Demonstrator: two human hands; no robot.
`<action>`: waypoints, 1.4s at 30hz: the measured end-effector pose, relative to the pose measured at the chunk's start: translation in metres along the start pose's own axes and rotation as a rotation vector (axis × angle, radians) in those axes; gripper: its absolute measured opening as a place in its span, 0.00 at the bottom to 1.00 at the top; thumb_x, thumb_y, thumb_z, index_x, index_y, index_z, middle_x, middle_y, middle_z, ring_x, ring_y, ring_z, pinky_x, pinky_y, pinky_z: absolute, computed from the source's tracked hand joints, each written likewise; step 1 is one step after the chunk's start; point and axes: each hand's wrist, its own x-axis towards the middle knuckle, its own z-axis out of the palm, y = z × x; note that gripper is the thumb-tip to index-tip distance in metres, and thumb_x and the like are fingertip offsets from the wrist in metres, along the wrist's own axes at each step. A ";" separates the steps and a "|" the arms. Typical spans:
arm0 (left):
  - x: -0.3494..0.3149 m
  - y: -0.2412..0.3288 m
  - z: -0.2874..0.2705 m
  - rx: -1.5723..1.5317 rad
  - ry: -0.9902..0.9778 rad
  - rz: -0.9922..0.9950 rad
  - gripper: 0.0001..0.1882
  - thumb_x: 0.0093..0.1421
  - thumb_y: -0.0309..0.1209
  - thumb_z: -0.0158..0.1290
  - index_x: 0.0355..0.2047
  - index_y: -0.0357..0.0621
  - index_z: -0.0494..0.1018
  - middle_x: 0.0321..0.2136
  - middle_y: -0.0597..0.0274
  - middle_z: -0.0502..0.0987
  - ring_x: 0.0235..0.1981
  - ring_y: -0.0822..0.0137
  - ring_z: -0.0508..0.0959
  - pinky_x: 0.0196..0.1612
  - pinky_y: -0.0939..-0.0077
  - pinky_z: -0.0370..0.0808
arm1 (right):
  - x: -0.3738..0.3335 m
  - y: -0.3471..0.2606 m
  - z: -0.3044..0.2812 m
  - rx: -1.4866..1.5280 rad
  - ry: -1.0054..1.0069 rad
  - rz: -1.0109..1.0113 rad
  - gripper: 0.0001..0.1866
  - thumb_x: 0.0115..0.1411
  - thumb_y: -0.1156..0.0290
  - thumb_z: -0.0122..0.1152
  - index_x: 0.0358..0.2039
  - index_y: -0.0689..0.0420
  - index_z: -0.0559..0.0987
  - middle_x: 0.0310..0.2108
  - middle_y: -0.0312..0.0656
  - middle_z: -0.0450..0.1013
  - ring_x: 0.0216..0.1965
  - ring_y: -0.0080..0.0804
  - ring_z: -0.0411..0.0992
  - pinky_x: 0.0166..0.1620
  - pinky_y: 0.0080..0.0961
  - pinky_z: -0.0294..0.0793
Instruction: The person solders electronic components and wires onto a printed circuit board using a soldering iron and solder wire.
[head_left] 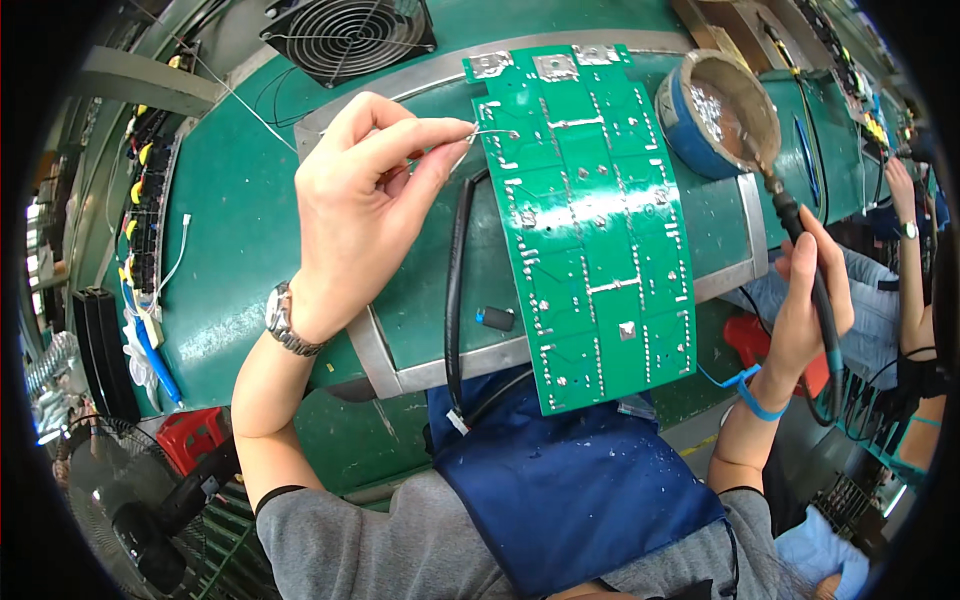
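Note:
A long green circuit board [570, 240], dotted with solder joints, lies across a metal frame, its near end over the blue apron. Thumb and forefinger of my left hand [365, 200] pinch a thin solder wire [495, 131], whose end reaches over the board's upper left part. My right hand [812, 290] grips a soldering iron [790, 215] at the right of the board. The iron's tip is down inside a round blue-sided pot [682, 120] that holds silvery solder bits. A blue strap [757, 395] circles my right wrist.
A black box fan [355, 35] stands at the far edge of the green table. The metal frame [375, 350] and a thick black cable [460, 290] run left of the board, near a small black cylinder [496, 319]. Another person's arm [908, 230] shows at the right.

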 end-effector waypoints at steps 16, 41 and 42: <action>0.003 -0.025 -0.005 0.113 -0.004 0.049 0.11 0.53 0.23 0.65 0.37 0.49 0.83 0.26 0.66 0.73 0.20 0.74 0.72 0.19 0.79 0.69 | 0.014 -0.071 0.064 0.217 -0.520 -0.219 0.19 0.63 0.63 0.58 0.44 0.67 0.83 0.24 0.45 0.79 0.23 0.27 0.78 0.30 0.18 0.74; 0.004 -0.026 0.001 0.115 -0.024 0.077 0.11 0.51 0.23 0.66 0.36 0.47 0.83 0.25 0.66 0.72 0.21 0.71 0.72 0.23 0.76 0.69 | 0.014 -0.063 0.071 0.228 -0.536 -0.444 0.15 0.56 0.74 0.67 0.44 0.66 0.83 0.25 0.43 0.81 0.22 0.31 0.79 0.28 0.24 0.78; 0.005 -0.024 0.000 0.125 -0.007 0.084 0.11 0.51 0.23 0.66 0.36 0.47 0.82 0.25 0.66 0.72 0.21 0.71 0.72 0.23 0.76 0.69 | 0.015 -0.063 0.067 0.262 -0.531 -0.411 0.15 0.57 0.74 0.66 0.44 0.66 0.83 0.24 0.43 0.81 0.22 0.31 0.79 0.27 0.24 0.78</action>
